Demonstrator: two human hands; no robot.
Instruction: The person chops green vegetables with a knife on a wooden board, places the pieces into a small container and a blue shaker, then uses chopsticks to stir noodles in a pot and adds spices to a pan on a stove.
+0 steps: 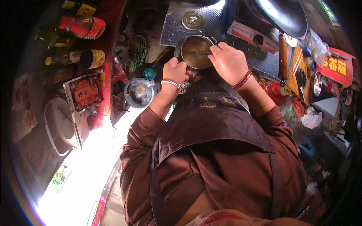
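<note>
A small metal pot (177,50) with a loop handle on its far right side holds a brownish liquid (195,60). My left hand (174,70) is closed at the pot's near left side and grips it there; the gripped part is hidden by the fingers. The thin dark handle of a utensil (204,53) is pinched in my right hand (228,63), above the pot's right rim. Its far end dips into the liquid, so its shape there cannot be seen.
A metal-topped stove (175,25) lies beyond the pot, with a wok (285,17) at its right. A wooden cutting board (295,60) holds chopsticks (297,60) and dark greens. Bottles (83,27) and jars (92,59) line the red ledge at left. A grey bucket (131,99) stands below.
</note>
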